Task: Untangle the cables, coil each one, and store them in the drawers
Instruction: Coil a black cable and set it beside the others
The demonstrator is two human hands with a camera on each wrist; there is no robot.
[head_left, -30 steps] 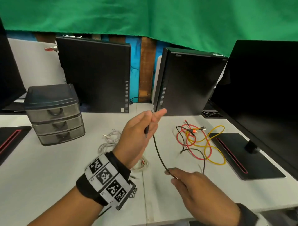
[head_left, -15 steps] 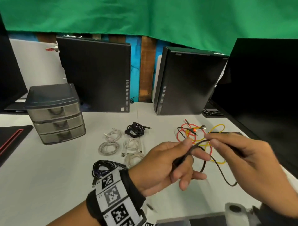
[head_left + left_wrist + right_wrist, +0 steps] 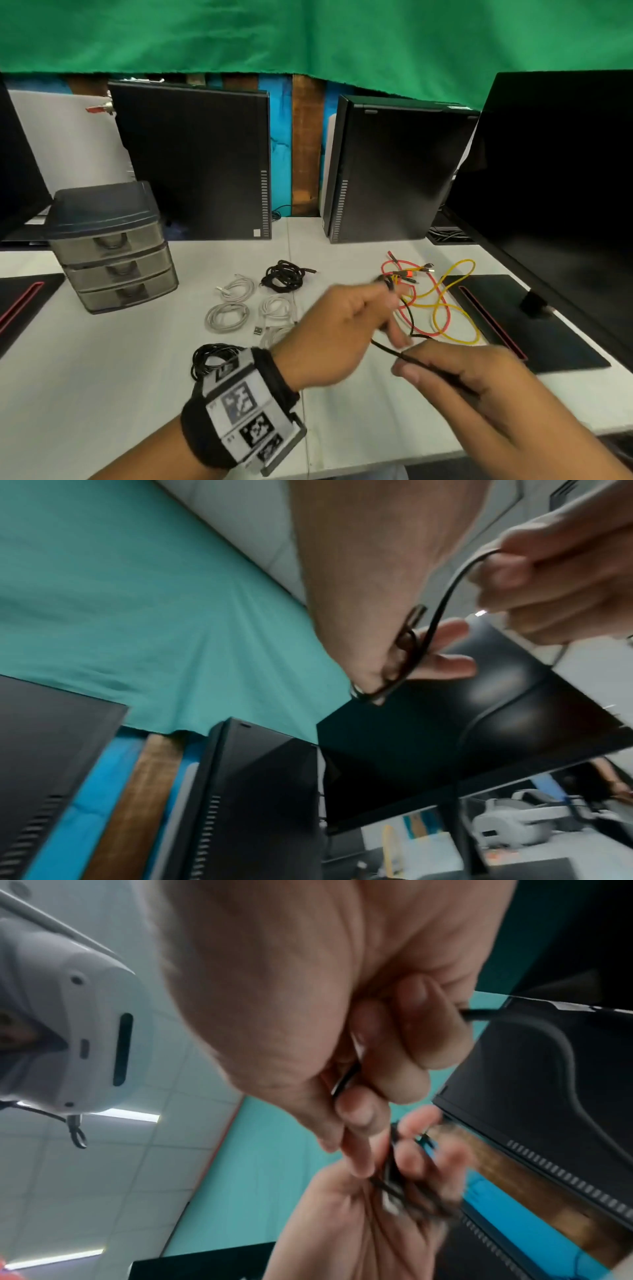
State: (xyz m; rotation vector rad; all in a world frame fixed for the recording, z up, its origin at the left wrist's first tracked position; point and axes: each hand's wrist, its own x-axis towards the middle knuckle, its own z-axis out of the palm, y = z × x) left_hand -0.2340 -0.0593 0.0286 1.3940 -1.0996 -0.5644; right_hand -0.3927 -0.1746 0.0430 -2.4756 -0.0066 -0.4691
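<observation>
a three-drawer organizer (image 3: 113, 260) sits near the table's (image 3: 102, 359) left edge, all drawers closed. mid-table lie coiled cables: four white coils (image 3: 227, 317) in a cluster, a black braided coil (image 3: 283, 275) just behind them, and another black coil (image 3: 212, 358) toward the front edge, partly hidden by the left wrist band. two black pc towers (image 3: 195, 161) stand along the back edge, w/ a monitor (image 3: 561, 178) at the right edge. a red/yellow cable tangle (image 3: 442, 301) lies btwn the hands and the monitor base.

the thin black cable (image 3: 390, 351) is held above the table's front-right part, spanning both hands, w/ one strand trailing back toward the tangle.

head view is blurred at the left fingers; the left wrist view shows loops of the cable (image 3: 407, 653) wound on them, thumb and forefinger pinching. right wrist view shows the strand passing under the curled fingers.

left hand (image 3: 342, 329) is raised, fingers pointing right, clamped on the loops. right hand (image 3: 455, 380) is lower and nearer, thumb and fingers closed on the strand.
</observation>
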